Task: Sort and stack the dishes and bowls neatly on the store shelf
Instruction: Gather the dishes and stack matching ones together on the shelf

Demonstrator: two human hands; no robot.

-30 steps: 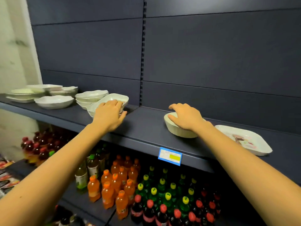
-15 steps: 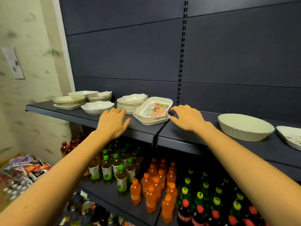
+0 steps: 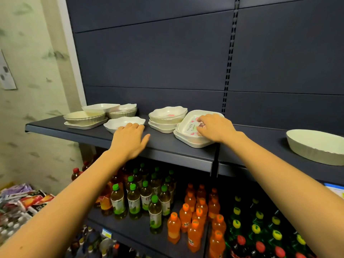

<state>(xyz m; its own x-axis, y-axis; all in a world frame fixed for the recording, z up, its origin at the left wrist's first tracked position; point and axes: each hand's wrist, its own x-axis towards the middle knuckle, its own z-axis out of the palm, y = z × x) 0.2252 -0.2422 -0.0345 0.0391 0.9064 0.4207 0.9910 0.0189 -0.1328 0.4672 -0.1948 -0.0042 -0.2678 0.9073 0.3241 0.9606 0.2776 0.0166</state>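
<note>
On the dark shelf (image 3: 163, 144) stand several white dishes. My right hand (image 3: 216, 127) lies inside the top printed square dish (image 3: 189, 127), which leans in a small stack, fingers curled against its inner face. My left hand (image 3: 130, 138) reaches flat toward a single scalloped white dish (image 3: 122, 122), fingertips at its near rim. Behind the square dishes is a stack of scalloped bowls (image 3: 167, 116). Far left sit a fluted oval dish on a flat tray (image 3: 83, 119) and more bowls (image 3: 122, 110). A large fluted oval bowl (image 3: 316, 146) stands alone at the right.
Below the shelf are rows of drink bottles (image 3: 186, 211) with green, orange, yellow and red caps. Snack packets (image 3: 18, 203) lie at the lower left. A patterned wall (image 3: 28, 90) closes the left side. The dark back panel rises behind the dishes.
My right hand moved from the shelf edge onto the top square dish. My left hand slid forward to the scalloped dish's rim. The view shifted left and nearer.
</note>
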